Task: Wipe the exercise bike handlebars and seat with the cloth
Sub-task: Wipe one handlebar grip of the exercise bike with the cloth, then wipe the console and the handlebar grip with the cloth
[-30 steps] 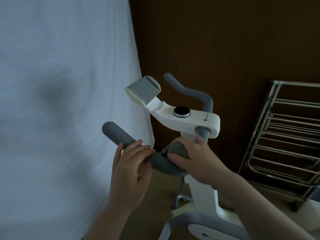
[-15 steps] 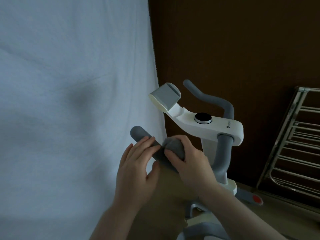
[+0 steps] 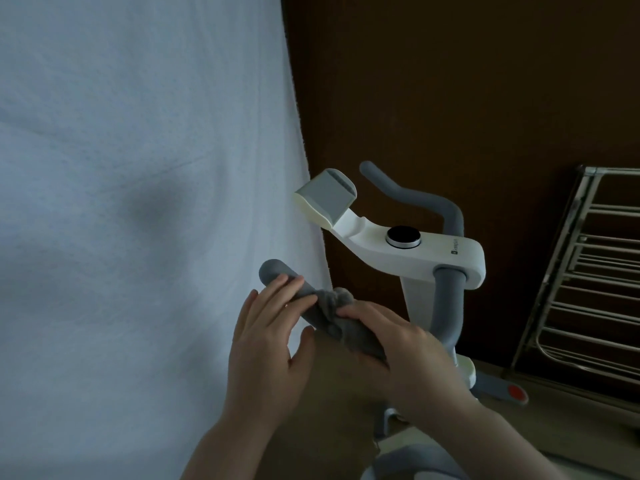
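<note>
Cloth wrapped on handlebar, right hand gripping.

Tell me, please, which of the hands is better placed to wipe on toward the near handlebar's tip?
The right hand, probably: it already grips the grey cloth wrapped around the near handlebar. The left hand only steadies the bar near the tip, holding no cloth.

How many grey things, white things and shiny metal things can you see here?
Grey: 3 - left handlebar, right handlebar, cloth
White: 2 - bike console, hanging sheet
Shiny metal: 1 - rack
Total: 6
</note>
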